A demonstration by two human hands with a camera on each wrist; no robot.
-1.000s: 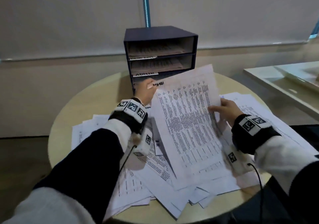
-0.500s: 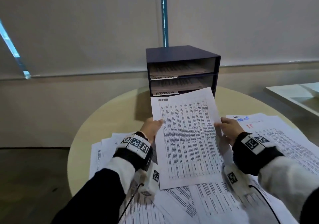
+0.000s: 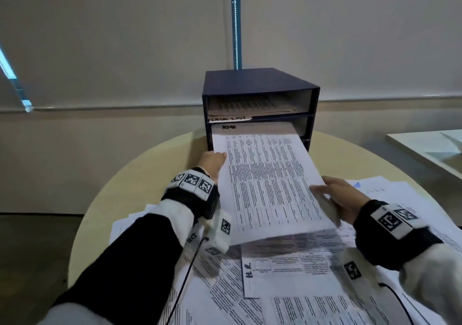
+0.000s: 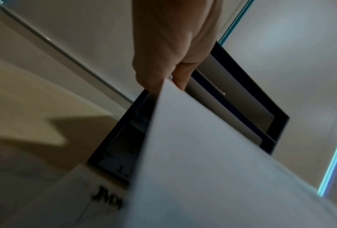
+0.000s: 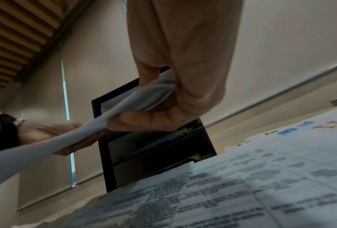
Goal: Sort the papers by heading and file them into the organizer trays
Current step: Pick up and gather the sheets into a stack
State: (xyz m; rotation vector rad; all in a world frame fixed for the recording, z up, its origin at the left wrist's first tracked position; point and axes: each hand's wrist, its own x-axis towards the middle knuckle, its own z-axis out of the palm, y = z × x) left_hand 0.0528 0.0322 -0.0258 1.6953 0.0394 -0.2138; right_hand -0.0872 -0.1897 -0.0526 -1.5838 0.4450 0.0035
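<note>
A dark blue organizer (image 3: 257, 82) with stacked trays stands at the far side of the round table (image 3: 160, 167). Its top tray carries a label reading TASK LIST (image 3: 230, 118). A printed sheet (image 3: 270, 182) has its far end inside the middle tray. My left hand (image 3: 212, 160) pinches the sheet's left edge close to the organizer. My right hand (image 3: 335, 194) pinches the right edge, thumb on top. In the left wrist view my left hand (image 4: 169, 64) grips the white sheet (image 4: 202, 154) in front of the trays. My right hand (image 5: 163, 98) holds the bent sheet edge (image 5: 97, 121).
Several loose printed papers (image 3: 300, 287) cover the near half of the table, one headed H.R. (image 3: 248, 269) and others under my right arm (image 3: 390, 194). A white table corner (image 3: 430, 147) stands at the right. A blue-lit strip (image 3: 235, 22) runs up the wall.
Both hands have carried the sheet forward from above the paper pile to the organizer, and its far end has entered the middle tray.
</note>
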